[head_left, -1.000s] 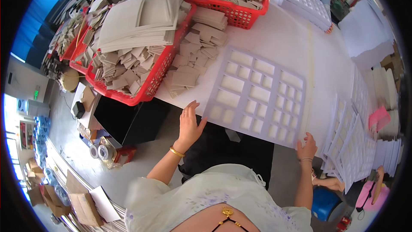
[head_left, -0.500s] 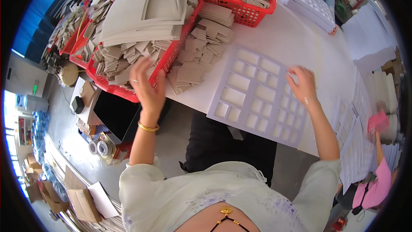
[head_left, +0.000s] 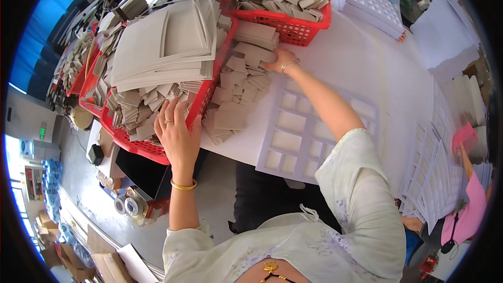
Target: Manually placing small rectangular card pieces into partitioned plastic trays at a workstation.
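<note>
My right hand (head_left: 283, 62) reaches across to the loose pile of grey cardboard pieces (head_left: 243, 76) on the table. Its fingers are closed at the edge of a flat grey cardboard piece (head_left: 255, 54), partly hiding the grip. Over the near end of a red plastic basket (head_left: 201, 97), my left hand (head_left: 179, 132) has its fingers stretched out above the small cardboard pieces inside. A white grid panel (head_left: 266, 149) with rectangular openings lies in front of me, partly covered by my right forearm and sleeve.
Large cardboard sheets and frames (head_left: 139, 55) lie on top of the left basket. A second filled red basket (head_left: 301, 30) stands beyond the pile. White grid panels (head_left: 369, 2) are stacked at the far right. People work across the table and at the right.
My right hand has swung from the panel's right side leftward and away to the cardboard pile. My left hand has lowered toward the basket's near end.
</note>
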Tool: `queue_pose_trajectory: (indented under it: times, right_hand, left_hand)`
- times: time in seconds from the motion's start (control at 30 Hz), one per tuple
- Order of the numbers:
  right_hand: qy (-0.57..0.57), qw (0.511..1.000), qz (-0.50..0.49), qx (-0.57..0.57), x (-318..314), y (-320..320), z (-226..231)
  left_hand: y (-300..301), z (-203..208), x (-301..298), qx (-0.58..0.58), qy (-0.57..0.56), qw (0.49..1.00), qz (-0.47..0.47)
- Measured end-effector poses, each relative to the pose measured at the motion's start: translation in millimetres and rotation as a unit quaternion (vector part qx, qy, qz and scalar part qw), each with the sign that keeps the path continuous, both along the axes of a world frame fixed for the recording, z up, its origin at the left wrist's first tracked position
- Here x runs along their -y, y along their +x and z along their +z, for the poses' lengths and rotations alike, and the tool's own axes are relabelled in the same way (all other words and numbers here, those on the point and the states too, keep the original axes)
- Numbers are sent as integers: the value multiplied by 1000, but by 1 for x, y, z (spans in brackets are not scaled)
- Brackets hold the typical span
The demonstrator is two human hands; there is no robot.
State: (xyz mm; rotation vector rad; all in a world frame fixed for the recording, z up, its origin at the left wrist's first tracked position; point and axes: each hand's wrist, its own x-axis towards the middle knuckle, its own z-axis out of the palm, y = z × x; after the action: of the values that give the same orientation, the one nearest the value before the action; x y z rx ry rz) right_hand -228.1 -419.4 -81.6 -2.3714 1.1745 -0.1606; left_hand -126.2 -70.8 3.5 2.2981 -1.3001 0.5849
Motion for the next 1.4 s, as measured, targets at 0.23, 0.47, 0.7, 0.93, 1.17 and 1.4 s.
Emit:
queue_pose_trajectory:
  times: [0.23, 0.47, 0.7, 0.93, 1.17, 1.4]
  right_hand:
    - [-117, 992, -52, -4, 5, -20, -6]
    - [-174, 975, -33, 136, 26, -209, -16]
    - [-11, 988, -151, 14, 19, -412, -5]
    - [-86, 986, -99, -105, 16, -432, -2]
    - [-80, 984, -46, -151, 27, -403, -7]
    - [39, 989, -84, -113, 24, -407, -10]
  left_hand:
    - [-2, 2, 3, 22, 10, 999, 21]
    - [-1, -3, 2, 43, 2, 999, 24]
    - [-35, -28, 6, 30, -204, 969, -133]
    - [-131, -91, 12, -181, 136, 935, -274]
    - [-136, -102, 1, -221, 194, 918, -266]
    - [-137, -102, 3, -217, 201, 914, -276]
